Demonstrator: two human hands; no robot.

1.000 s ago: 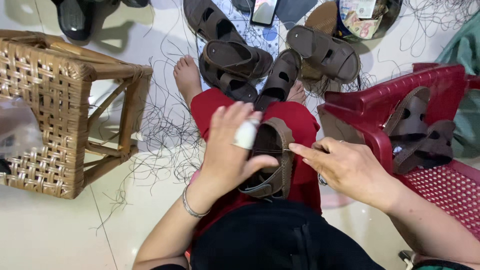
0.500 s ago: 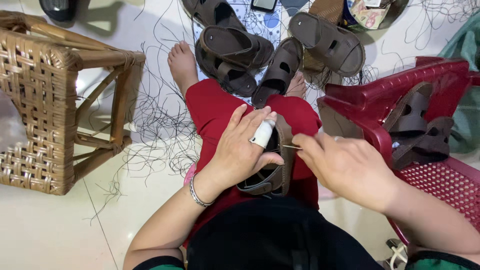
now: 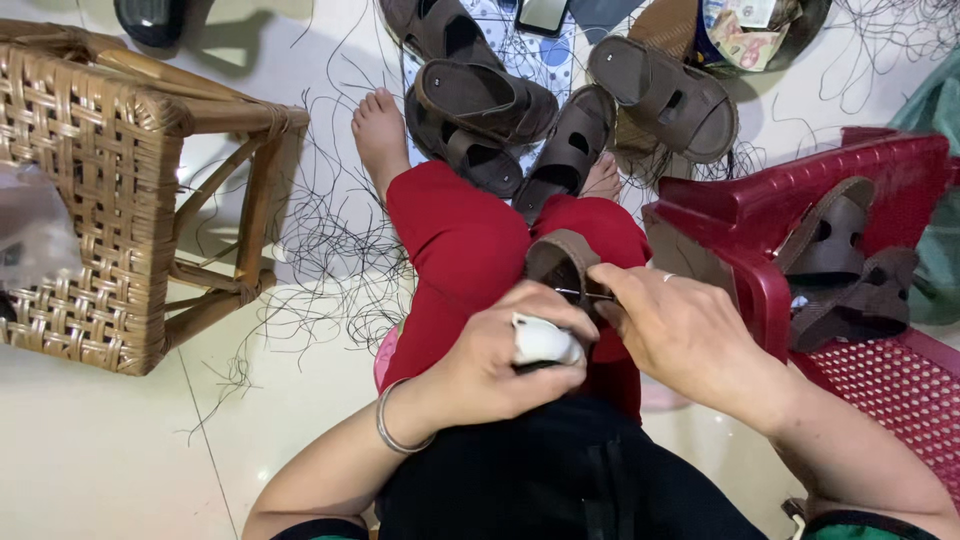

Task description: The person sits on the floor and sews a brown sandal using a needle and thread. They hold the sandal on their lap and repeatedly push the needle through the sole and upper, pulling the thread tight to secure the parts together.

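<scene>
The brown sandal (image 3: pixel 562 262) is lying on the red lap, its long side pointing away. The left hand (image 3: pixel 500 352) is gripping it; the right hand (image 3: pixel 672 322) is pinching maybe a needle.

You have one view only, from the camera on your head, so nothing is shared with a second view. It looks steeply down over your lap onto the floor (image 3: pixel 90 450). Your left hand (image 3: pixel 495 360) and right hand (image 3: pixel 680 335) sit near the lens, low in the middle of the frame, with your forearms entering from the bottom edge. Your bare foot (image 3: pixel 378 135) points toward the top, so the camera faces forward along your legs. The wicker stool (image 3: pixel 110 190) fills the left side, the red plastic basket (image 3: pixel 880 300) the right, both cut by the frame edges.
</scene>
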